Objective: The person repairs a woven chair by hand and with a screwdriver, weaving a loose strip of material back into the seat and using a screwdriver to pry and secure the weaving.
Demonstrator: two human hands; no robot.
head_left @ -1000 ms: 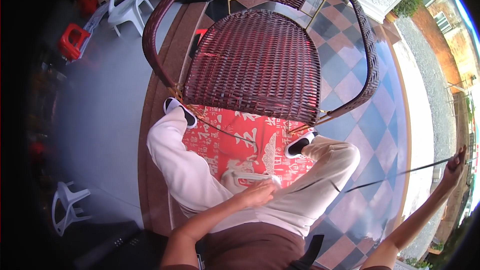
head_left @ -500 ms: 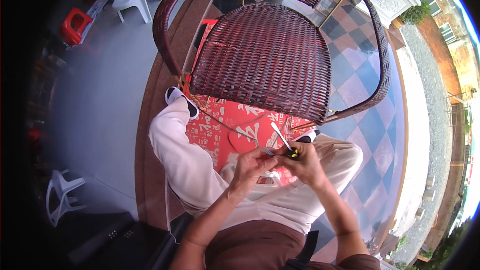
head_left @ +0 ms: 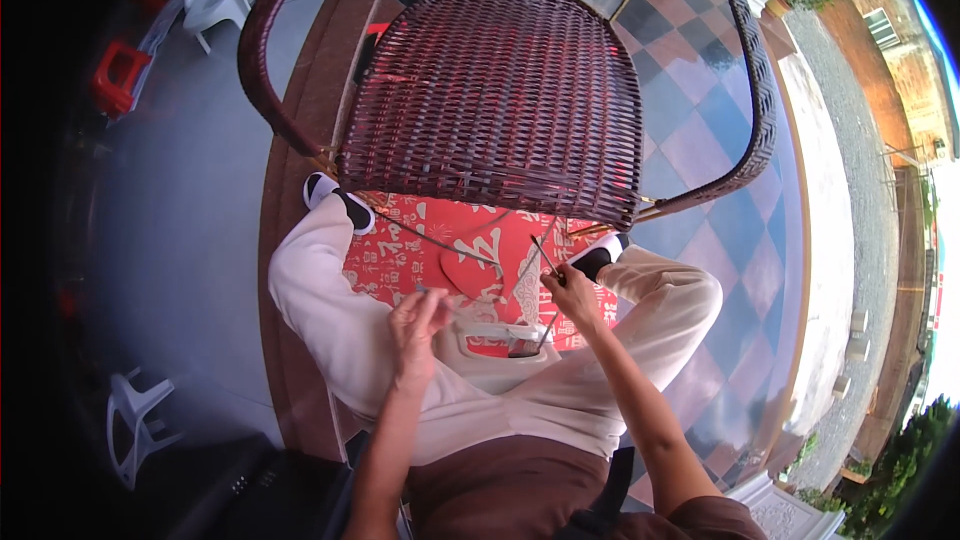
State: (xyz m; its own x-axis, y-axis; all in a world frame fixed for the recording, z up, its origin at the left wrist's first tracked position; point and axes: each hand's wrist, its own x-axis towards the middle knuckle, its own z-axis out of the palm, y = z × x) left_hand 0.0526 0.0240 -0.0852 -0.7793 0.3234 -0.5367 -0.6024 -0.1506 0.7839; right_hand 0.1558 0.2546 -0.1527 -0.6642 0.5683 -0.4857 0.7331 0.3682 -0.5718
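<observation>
My right hand (head_left: 568, 292) is closed around a slim narrow-bladed tool (head_left: 543, 254), whose thin end points up and away from me; its handle is mostly hidden in the fist. Below this hand hangs a thin dark strand (head_left: 548, 330). My left hand (head_left: 418, 328) is raised over my left thigh, apart from the right, its fingers loosely bent and slightly blurred; I make out nothing held in them. In front of me stands a chair with a dark brown woven seat (head_left: 500, 100). Between my thighs sits a pale plastic object (head_left: 485, 368) with an opening.
A red printed sheet (head_left: 420, 265) covers the floor under the chair, with a long dark strand (head_left: 430, 240) across it. Blue and pink tiles (head_left: 720, 270) lie right; a brown step edge (head_left: 290, 230) runs left. White plastic chairs (head_left: 220, 0) and a red stool (head_left: 122, 75) stand farther left.
My hands, close together before, have moved apart: the left went left, the right slightly up and left. The tool has turned in my right hand. The whole view has shifted a little.
</observation>
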